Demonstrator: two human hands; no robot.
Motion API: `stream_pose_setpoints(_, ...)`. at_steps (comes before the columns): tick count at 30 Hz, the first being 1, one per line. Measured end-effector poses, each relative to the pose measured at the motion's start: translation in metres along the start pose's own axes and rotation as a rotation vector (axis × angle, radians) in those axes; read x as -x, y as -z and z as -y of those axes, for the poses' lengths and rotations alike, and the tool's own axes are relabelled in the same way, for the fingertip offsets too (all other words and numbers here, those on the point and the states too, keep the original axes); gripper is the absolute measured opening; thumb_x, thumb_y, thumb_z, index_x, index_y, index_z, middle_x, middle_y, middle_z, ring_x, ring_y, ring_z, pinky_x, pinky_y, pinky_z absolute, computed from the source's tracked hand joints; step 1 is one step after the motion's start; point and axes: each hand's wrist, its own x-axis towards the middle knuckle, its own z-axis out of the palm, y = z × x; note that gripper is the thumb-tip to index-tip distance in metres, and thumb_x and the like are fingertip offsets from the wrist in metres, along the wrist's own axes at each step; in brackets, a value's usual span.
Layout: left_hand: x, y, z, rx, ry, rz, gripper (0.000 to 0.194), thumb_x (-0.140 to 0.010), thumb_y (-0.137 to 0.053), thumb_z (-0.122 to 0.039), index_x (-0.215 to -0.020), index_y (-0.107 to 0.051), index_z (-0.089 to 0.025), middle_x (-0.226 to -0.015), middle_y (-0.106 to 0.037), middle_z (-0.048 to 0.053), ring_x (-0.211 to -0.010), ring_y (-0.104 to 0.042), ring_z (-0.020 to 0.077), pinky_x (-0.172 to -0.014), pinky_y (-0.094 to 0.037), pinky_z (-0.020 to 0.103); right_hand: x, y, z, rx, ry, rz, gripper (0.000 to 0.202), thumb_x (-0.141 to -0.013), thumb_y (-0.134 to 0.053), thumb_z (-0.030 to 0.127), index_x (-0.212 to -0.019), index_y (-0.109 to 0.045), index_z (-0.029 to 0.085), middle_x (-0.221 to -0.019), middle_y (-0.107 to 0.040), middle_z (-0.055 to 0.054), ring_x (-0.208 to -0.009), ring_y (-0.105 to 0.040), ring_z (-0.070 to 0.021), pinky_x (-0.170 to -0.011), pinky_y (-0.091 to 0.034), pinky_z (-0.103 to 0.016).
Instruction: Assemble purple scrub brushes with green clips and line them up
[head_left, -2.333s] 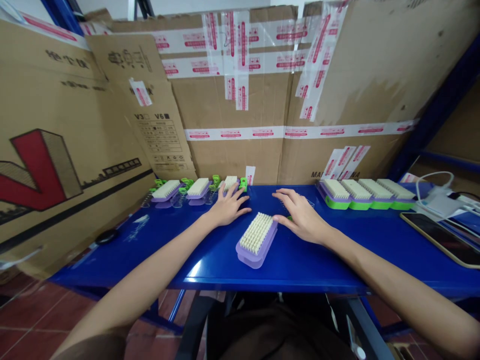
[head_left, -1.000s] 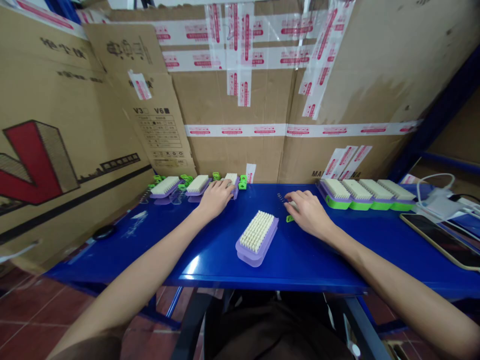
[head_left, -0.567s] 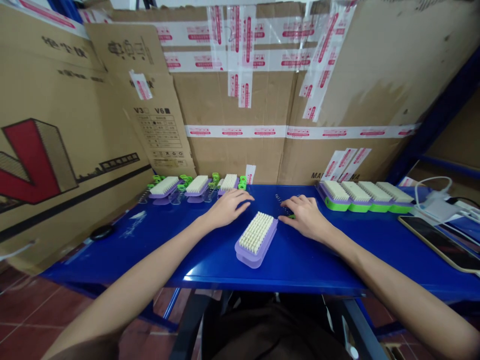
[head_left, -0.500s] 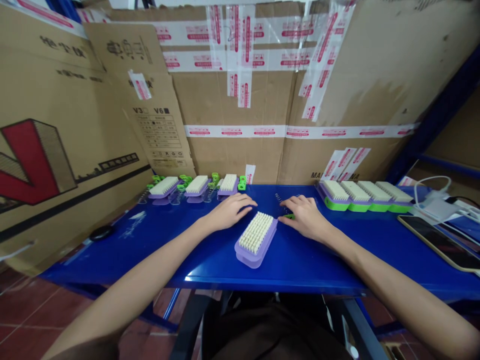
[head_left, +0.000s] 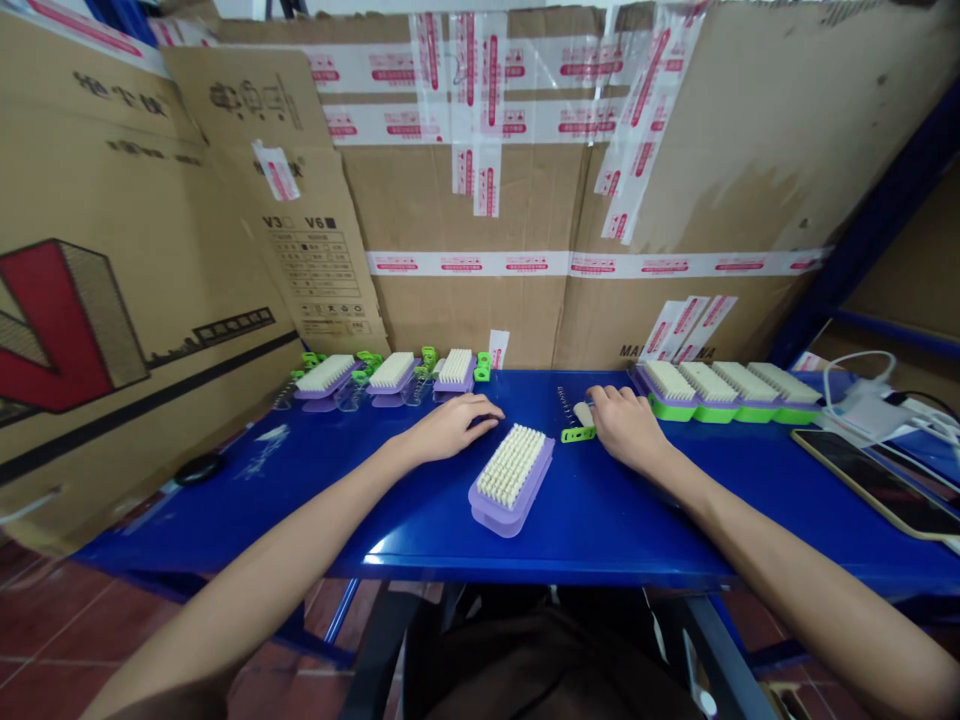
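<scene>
Currently, my left hand [head_left: 452, 427] is curving loosely, holding nothing; my right hand [head_left: 628, 428] is bending over the pale piece [head_left: 582, 412], grip unclear. Between them, the brush [head_left: 511, 474] is lying bristles-up on the table [head_left: 637, 525], probably feeling light and stiff, its purple sides [head_left: 535, 487] offering best purchase.

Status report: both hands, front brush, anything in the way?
Left hand loosely open, nothing visibly held; right hand beside green piece, grip hidden; front brush untouched, bristles up; nothing atop it.
</scene>
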Motion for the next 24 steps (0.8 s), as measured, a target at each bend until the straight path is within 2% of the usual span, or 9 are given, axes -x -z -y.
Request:
stream_pose_setpoints(4, 0.002, 0.002, 0.002, 0.013, 0.036, -0.009, 0.034, -0.120, -0.050, -0.039, -0.137, -0.078, -0.028, -0.136, -0.081, 0.006, -0.129, -0.075, 0.0234, -0.117, -0.058, 0.043, 0.000, 0.002, -0.001, 0.036, 0.013, 0.003, 0.038, -0.109, -0.045, 0.009, -0.141, -0.067, 0.015, -0.130, -0.079, -0.023, -0.116, -0.070, -0.0403, -0.088, -0.049, -0.046)
stream_pose_setpoints(8, 0.003, 0.004, 0.004, 0.034, 0.064, -0.014, 0.034, -0.120, -0.051, -0.041, -0.136, -0.078, -0.027, -0.137, -0.081, 0.007, -0.130, -0.075, 0.0240, -0.117, -0.059, 0.043, 0.000, 0.004, -0.006, 0.032, -0.008, 0.003, 0.039, -0.108, -0.043, 0.008, -0.139, -0.068, 0.013, -0.123, -0.081, -0.023, -0.111, -0.068, -0.0412, -0.088, -0.045, -0.049)
stream_pose_setpoints(12, 0.003, 0.004, 0.004, 0.042, 0.074, -0.036, 0.032, -0.119, -0.053, -0.039, -0.135, -0.078, -0.026, -0.136, -0.082, 0.007, -0.129, -0.075, 0.0242, -0.116, -0.059, 0.044, 0.001, 0.011, -0.007, 0.021, 0.009, -0.122, 0.041, -0.107, -0.043, 0.008, -0.137, -0.070, 0.013, -0.120, -0.080, -0.023, -0.112, -0.061, -0.0428, -0.089, -0.042, -0.051)
stream_pose_setpoints(15, 0.003, 0.006, -0.001, 0.055, 0.054, -0.102, 0.032, -0.119, -0.053, -0.037, -0.137, -0.077, -0.027, -0.135, -0.081, 0.007, -0.126, -0.076, 0.0243, -0.115, -0.060, 0.046, 0.002, 0.018, -0.004, -0.041, 0.111, -0.266, 0.041, -0.110, -0.043, 0.012, -0.140, -0.071, 0.016, -0.123, -0.078, -0.021, -0.110, -0.059, -0.0409, -0.088, -0.042, -0.051)
stream_pose_setpoints(18, 0.002, 0.007, -0.011, 0.084, 0.017, -0.189, 0.032, -0.120, -0.053, -0.036, -0.141, -0.075, -0.026, -0.133, -0.081, 0.008, -0.121, -0.077, 0.0245, -0.112, -0.062, 0.048, 0.004, 0.021, 0.004, -0.198, 0.305, -0.362, 0.040, -0.113, -0.045, 0.014, -0.143, -0.070, 0.020, -0.124, -0.078, -0.018, -0.104, -0.061, -0.0359, -0.086, -0.044, -0.048)
stream_pose_setpoints(21, 0.001, 0.007, -0.025, 0.116, -0.011, -0.244, 0.034, -0.120, -0.055, -0.034, -0.150, -0.070, -0.026, -0.132, -0.080, 0.008, -0.116, -0.078, 0.0231, -0.108, -0.064, 0.045, 0.006, 0.019, 0.015, -0.370, 0.455, -0.360, 0.037, -0.115, -0.045, 0.012, -0.141, -0.069, 0.022, -0.130, -0.078, -0.014, -0.103, -0.065, -0.0308, -0.088, -0.047, -0.045)
stream_pose_setpoints(24, -0.001, 0.008, -0.040, 0.146, -0.044, -0.275, 0.038, -0.121, -0.055, -0.034, -0.158, -0.064, -0.028, -0.127, -0.080, 0.006, -0.103, -0.078, 0.0198, -0.099, -0.067, 0.040, 0.007, 0.016, 0.021, -0.441, 0.489, -0.347, 0.035, -0.115, -0.047, 0.010, -0.138, -0.069, 0.022, -0.132, -0.078, -0.013, -0.107, -0.070, -0.0293, -0.090, -0.048, -0.043)
